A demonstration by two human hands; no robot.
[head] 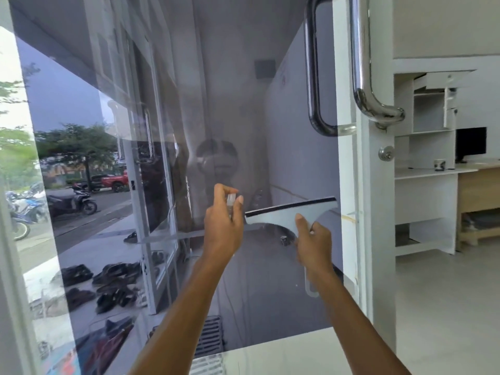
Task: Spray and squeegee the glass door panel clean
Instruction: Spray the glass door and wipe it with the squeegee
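Single head cam, wide-angle, close to the glass door panel (257, 117), facing it and tilted slightly down. Panel fills left and centre of frame. Door handle (364, 77) sits at the panel's right edge, room interior further right.

The tinted glass door panel (243, 104) is gleaming dark, glossy and mirror-like; the tubular door handle (361, 50) is shining as polished, chrome-bright metal, smooth all along its curve; the lock cylinder (386, 153) below it is glinting in silver metal; the door frame (378, 212) is showing a smooth white painted finish; the squeegee (292, 215) is presenting a pale grey, matt, smooth body, plastic or metal being unclear, edged by a black rubber-looking blade (292, 205); the small spray bottle (231, 201) is appearing as clear plastic; the shelf unit (427, 198) is looking like matt white laminate; the desk (479, 190) is showing pale wood; the floor (446, 307) is reflecting light softly, smooth and pale.
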